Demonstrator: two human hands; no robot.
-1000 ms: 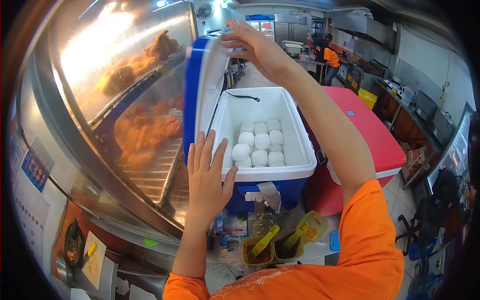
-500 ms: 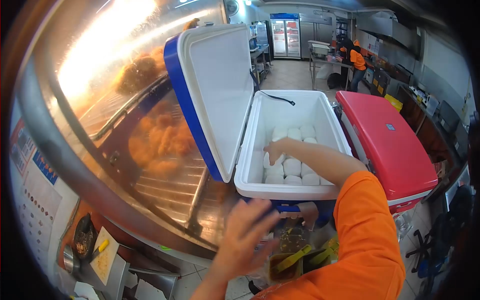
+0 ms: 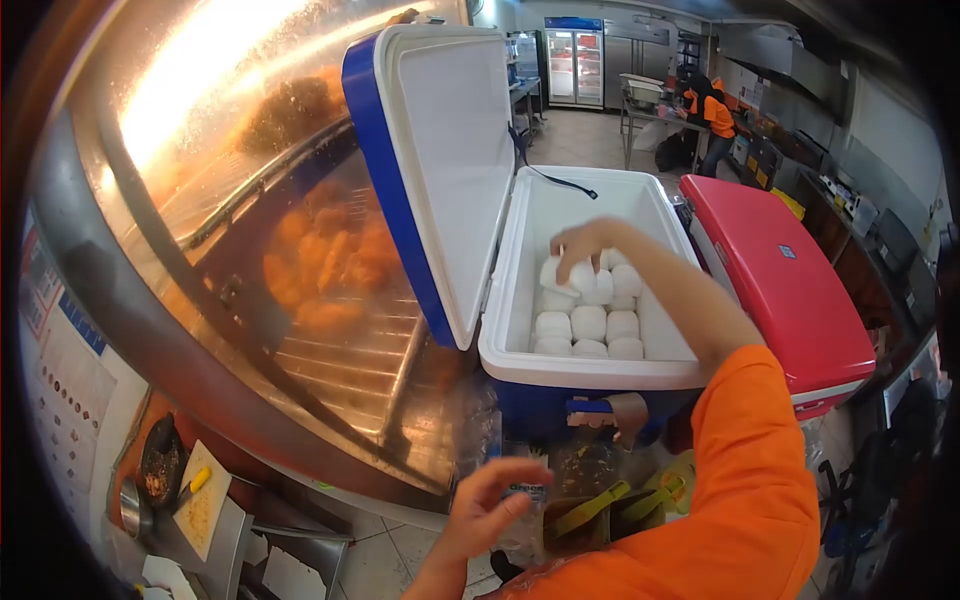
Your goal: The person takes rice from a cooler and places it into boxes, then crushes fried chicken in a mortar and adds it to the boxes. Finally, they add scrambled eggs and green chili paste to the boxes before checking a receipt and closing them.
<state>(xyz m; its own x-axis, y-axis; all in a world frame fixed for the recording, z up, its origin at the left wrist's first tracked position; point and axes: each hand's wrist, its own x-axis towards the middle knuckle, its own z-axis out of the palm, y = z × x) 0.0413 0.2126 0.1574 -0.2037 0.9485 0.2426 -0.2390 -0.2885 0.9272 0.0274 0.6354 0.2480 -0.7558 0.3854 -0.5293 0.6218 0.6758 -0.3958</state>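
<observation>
Inside the open blue-and-white cooler (image 3: pixel 600 372) lie several rounded white wrapped bundles (image 3: pixel 588 322), packed in rows. My right hand (image 3: pixel 585 243) reaches into it, with fingers closed round one white wrapped bundle (image 3: pixel 563 278) lifted slightly above the others. What the wrapping contains is hidden. My left hand (image 3: pixel 488 508) is in front of the cooler, low down, empty and with its thumb apart from the fingers. The raised cooler lid (image 3: pixel 450 170) leans to the left, its strap (image 3: pixel 560 182) hanging over the rim.
A heated glass display case (image 3: pixel 300 330) with fried food stands left. To the right sits a shut red cooler (image 3: pixel 785 275). Bins with green-handled tools (image 3: pixel 590 510) are below. A board with a yellow-handled knife (image 3: pixel 201 480) lies lower left. A person in orange (image 3: pixel 712 115) works farther back.
My right hand has moved up and toward the back of the cooler, raising a white wrapped bundle. My left hand has dropped slightly lower. The view has shifted a little.
</observation>
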